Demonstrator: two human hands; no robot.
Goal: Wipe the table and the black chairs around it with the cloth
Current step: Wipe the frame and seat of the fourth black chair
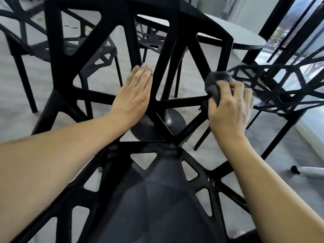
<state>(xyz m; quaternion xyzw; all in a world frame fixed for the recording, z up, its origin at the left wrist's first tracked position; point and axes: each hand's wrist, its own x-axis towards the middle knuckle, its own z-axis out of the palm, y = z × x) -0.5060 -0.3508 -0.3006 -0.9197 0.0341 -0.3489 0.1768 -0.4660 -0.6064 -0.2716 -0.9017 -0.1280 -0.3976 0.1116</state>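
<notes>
Head view, left to right: black chairs (35,41) of open lattice at far left, standing on the grey floor (98,81). Nearer and filling the middle, another black chair (157,199) with its lattice backrest rising toward the camera's far side and its seat at the bottom edge. Left hand (135,95) laid flat against a backrest strut, fingers straight and together, palm pressing the plastic, nothing held (forearm reaching in from the lower left). Behind the backrest, a dark pedestal base (157,125) on the floor, seen through the lattice gaps. Right of centre, right hand (229,109) with fingers curled round a bunched dark grey cloth (216,83), pressing it on the backrest's right-side strut where the bars meet. Further right, one more black lattice chair (280,92), just beside the cloth hand. Beyond it at upper right, a pale round tabletop (245,35) with a dark edge, well apart from both hands. At the lower right, a white tube-like object with a black end (308,171) lying on the floor (kind not clear).
</notes>
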